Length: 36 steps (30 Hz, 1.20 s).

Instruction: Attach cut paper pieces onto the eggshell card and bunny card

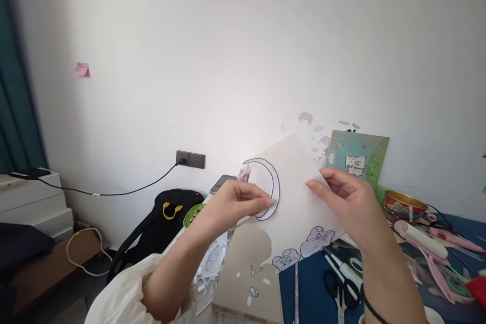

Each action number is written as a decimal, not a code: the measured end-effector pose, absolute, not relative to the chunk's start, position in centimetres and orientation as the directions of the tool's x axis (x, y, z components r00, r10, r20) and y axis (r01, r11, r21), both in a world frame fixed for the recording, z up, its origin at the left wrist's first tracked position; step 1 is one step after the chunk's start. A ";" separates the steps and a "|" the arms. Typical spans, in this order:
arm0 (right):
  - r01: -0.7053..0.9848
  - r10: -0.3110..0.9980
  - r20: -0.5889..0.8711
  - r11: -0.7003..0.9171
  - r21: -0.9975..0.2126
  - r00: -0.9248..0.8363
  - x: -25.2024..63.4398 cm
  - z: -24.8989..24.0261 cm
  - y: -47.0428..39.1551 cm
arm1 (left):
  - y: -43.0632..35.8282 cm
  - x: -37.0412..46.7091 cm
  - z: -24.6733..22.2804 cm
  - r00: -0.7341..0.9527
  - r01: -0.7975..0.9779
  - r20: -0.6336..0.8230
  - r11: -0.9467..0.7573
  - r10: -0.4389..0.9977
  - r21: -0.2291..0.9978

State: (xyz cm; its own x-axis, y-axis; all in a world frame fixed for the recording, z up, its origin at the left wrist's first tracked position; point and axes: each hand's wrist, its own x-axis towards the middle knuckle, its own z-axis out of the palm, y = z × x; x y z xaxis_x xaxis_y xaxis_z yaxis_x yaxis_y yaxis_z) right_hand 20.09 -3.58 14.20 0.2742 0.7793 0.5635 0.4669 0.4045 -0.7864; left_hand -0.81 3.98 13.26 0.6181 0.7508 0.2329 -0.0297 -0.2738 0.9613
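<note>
My left hand (246, 201) pinches a pale lilac paper crescent moon (276, 182) with a black outline between thumb and fingertips. The moon overlaps the left side of a white sheet (296, 177); whether the two are joined I cannot tell. At the sheet's right edge, my right hand (343, 195) is closed on it with thumb and fingers, holding it raised and tilted. Two lilac cartoon animals, one round-eared figure (286, 259) and a larger one (318, 241), show along its lower edge. Beneath lies a grey-brown board (246, 278) with small white paper pieces.
Black-handled scissors (341, 291) and a white tape roll (356, 265) lie on the blue table (287, 293). A green-blue picture card (359, 157) leans on the wall beside a round red tin (404, 206). Shredded paper (212, 263) is at left, near a black backpack (167, 217).
</note>
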 end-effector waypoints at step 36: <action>0.462 0.833 0.524 0.399 -0.792 0.179 19.7 14.1 -3.6 | 3.7 -0.4 12.9 0.519 -0.048 0.269 -0.286 0.811 0.957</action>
